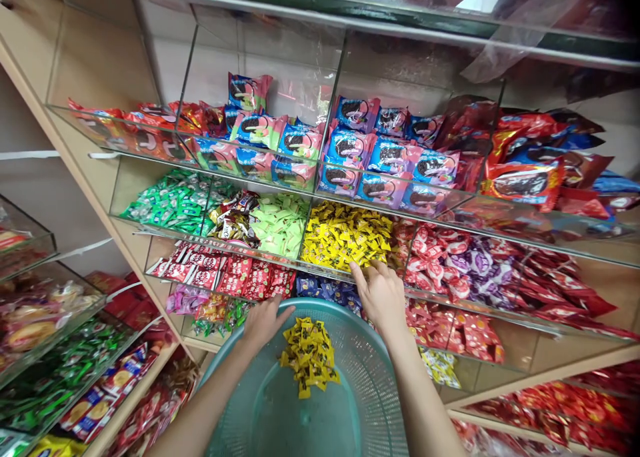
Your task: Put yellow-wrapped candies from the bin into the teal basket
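Your left hand, thumb spread from fingers, is at the teal basket's rim; yellow-wrapped candies lie inside. Your right hand reaches their bin; whether it pinches anything, I cannot tell.

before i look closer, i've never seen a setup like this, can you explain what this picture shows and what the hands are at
There's no machine here, just a person's two bare hands. The single picture comes from a camera worn on that person's head, looking forward and down.

The left hand is at the far rim of a green plastic basket, which holds a small pile of yellow packets.

The right hand is at the front of a rack, by more yellow packets. I can't tell whether its fingers hold anything. On the rack, green packets lie further left and red packets to the right.
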Demonstrator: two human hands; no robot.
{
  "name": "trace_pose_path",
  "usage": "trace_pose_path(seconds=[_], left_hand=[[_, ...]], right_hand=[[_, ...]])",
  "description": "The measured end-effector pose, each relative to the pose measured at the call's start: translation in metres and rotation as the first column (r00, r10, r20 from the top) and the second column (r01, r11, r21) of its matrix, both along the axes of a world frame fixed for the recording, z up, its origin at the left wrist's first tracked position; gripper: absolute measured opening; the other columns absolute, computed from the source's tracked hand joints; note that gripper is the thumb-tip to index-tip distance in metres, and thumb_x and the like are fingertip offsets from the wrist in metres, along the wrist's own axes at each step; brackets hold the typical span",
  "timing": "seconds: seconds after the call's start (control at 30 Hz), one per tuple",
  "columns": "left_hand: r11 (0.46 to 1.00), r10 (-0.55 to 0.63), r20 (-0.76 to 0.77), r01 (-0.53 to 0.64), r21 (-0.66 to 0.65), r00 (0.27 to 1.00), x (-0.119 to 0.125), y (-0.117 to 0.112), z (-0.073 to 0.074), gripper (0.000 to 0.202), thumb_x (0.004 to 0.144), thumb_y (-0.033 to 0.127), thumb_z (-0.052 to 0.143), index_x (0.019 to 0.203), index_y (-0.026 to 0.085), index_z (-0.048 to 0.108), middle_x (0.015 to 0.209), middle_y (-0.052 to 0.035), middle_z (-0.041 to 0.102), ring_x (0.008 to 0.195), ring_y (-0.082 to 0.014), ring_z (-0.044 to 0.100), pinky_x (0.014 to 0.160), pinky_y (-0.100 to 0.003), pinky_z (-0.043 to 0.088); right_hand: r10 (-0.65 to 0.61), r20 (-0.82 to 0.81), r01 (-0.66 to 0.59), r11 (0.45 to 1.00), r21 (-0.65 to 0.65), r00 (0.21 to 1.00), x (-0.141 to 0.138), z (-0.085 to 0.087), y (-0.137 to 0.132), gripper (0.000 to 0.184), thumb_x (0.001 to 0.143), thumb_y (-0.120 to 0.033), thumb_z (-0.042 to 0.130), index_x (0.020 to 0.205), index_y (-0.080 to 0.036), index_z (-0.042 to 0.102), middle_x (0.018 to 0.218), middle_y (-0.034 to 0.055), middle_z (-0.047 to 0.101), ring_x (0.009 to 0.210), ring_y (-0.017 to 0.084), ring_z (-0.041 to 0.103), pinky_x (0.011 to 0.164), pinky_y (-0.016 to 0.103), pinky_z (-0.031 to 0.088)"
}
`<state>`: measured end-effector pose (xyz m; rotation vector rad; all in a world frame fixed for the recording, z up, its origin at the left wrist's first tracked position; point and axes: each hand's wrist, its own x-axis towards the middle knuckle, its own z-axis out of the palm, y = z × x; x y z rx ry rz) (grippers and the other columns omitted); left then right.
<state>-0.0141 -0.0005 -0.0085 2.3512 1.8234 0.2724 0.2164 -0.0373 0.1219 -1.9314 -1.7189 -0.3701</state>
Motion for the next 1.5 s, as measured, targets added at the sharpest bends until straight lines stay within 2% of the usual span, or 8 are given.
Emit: trace_pose_path(seconds=[0.37, 0.5, 0.6, 0.73, 0.87, 1.03, 1.17, 1.5], left_hand=[[1.000, 0.014, -0.017, -0.015, -0.018, 1.000, 0.001, -0.001, 0.004, 0.061, 0.084, 0.064, 0.016, 0.108, 0.019, 0.051, 0.086, -0.0086, 0.067, 0.079, -0.0230, 0.063, 0.063, -0.028, 0.041], [1.000, 0.020, -0.023, -0.020, -0.024, 1.000, 0.002, -0.001, 0.006, 0.059, 0.084, 0.063, 0.019, 0.108, 0.019, 0.051, 0.088, -0.0093, 0.067, 0.082, -0.0230, 0.063, 0.066, -0.028, 0.042], [1.000, 0.025, -0.041, -0.026, -0.009, 0.999, 0.002, -0.001, 0.005, 0.057, 0.085, 0.062, 0.021, 0.108, 0.020, 0.051, 0.088, -0.0090, 0.067, 0.083, -0.0234, 0.063, 0.068, -0.028, 0.041], [1.000, 0.022, -0.039, -0.022, -0.007, 0.999, 0.002, -0.001, 0.004, 0.056, 0.085, 0.061, 0.021, 0.108, 0.020, 0.051, 0.091, -0.0088, 0.067, 0.082, -0.0236, 0.063, 0.067, -0.029, 0.041], [1.000, 0.025, -0.030, -0.026, -0.016, 0.999, 0.003, -0.001, 0.007, 0.057, 0.085, 0.062, 0.021, 0.110, 0.020, 0.051, 0.090, -0.0092, 0.067, 0.082, -0.0240, 0.063, 0.066, -0.029, 0.041], [1.000, 0.016, -0.014, -0.016, -0.017, 1.000, 0.003, -0.001, 0.008, 0.059, 0.084, 0.063, 0.020, 0.109, 0.019, 0.052, 0.088, -0.0101, 0.067, 0.081, -0.0246, 0.063, 0.066, -0.029, 0.041], [1.000, 0.021, -0.019, -0.021, -0.008, 1.000, 0.004, 0.000, 0.006, 0.061, 0.084, 0.063, 0.021, 0.112, 0.019, 0.051, 0.090, -0.0111, 0.066, 0.084, -0.0249, 0.063, 0.068, -0.030, 0.041], [1.000, 0.020, -0.026, -0.020, -0.024, 0.999, 0.004, 0.000, 0.007, 0.058, 0.085, 0.062, 0.021, 0.109, 0.019, 0.053, 0.089, -0.0103, 0.066, 0.083, -0.0244, 0.063, 0.069, -0.029, 0.041]], right_hand=[[0.217, -0.177, -0.193, 0.970, 0.146, 0.960, 0.012, -0.004, -0.001, 0.038, 0.087, -0.046, 0.040, 0.085, -0.015, 0.063, 0.093, 0.0114, 0.061, 0.086, 0.022, 0.054, 0.080, 0.036, 0.041], [0.351, -0.252, -0.268, 0.912, 0.310, 0.902, 0.002, 0.010, -0.010, 0.028, 0.086, -0.038, 0.047, 0.092, -0.016, 0.063, 0.097, 0.0106, 0.061, 0.093, 0.022, 0.054, 0.084, 0.038, 0.042], [0.498, -0.323, -0.385, 0.852, 0.355, 0.804, -0.012, 0.023, -0.021, 0.022, 0.086, -0.033, 0.049, 0.094, -0.019, 0.063, 0.098, 0.0087, 0.061, 0.095, 0.020, 0.055, 0.085, 0.037, 0.043], [0.606, -0.402, -0.566, 0.792, 0.229, 0.686, -0.028, 0.021, -0.023, 0.020, 0.086, -0.032, 0.050, 0.089, -0.020, 0.065, 0.093, 0.0060, 0.063, 0.090, 0.017, 0.057, 0.082, 0.033, 0.044], [0.624, -0.446, -0.686, 0.727, 0.029, 0.642, -0.033, -0.007, -0.010, 0.023, 0.086, -0.033, 0.048, 0.082, -0.019, 0.065, 0.089, 0.0058, 0.063, 0.086, 0.016, 0.057, 0.081, 0.030, 0.043], [0.563, -0.469, -0.698, 0.692, -0.182, 0.680, -0.030, -0.046, 0.007, 0.026, 0.086, -0.035, 0.047, 0.078, -0.018, 0.065, 0.089, 0.0058, 0.063, 0.083, 0.016, 0.058, 0.077, 0.027, 0.043], [0.521, -0.464, -0.677, 0.679, -0.284, 0.716, -0.027, -0.066, 0.013, 0.028, 0.084, -0.035, 0.049, 0.072, -0.016, 0.065, 0.085, 0.0057, 0.064, 0.079, 0.016, 0.058, 0.073, 0.026, 0.042], [0.499, -0.451, -0.658, 0.677, -0.330, 0.740, -0.026, -0.079, 0.018, 0.025, 0.082, -0.031, 0.051, 0.071, -0.015, 0.067, 0.086, 0.0066, 0.066, 0.082, 0.016, 0.059, 0.076, 0.025, 0.043]])
